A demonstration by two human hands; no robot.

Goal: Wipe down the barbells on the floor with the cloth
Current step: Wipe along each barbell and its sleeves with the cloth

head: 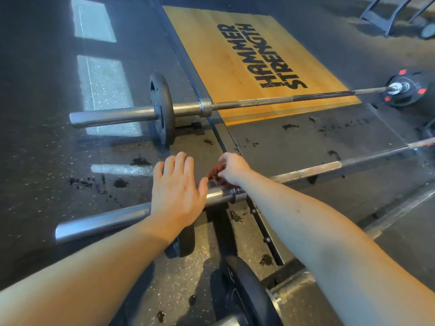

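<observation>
Head view: near barbell (306, 171), a smooth steel rod, lies on speckled rubber floor (47, 149), long axis running left to right. Left hand (176, 191), fingers spread flat, rests on its sleeve. Right hand (231, 167) pinches a crumpled reddish cloth (215, 172) against the shaft.

The floor (47, 90) was dark rubber flecked with pale specks. Two bright rectangular patches of light (103, 90) lay on it in the upper left of the frame. Upper centre held a wooden platform panel (211, 43) printed with black "HAMMER STRENGTH" lettering (266, 55), edged by a dark metal strip (188, 74). Black crumbs of rubber (290, 126) were scattered across the mat at centre right. A dark metal frame (386, 12) stood in the upper right corner.
</observation>
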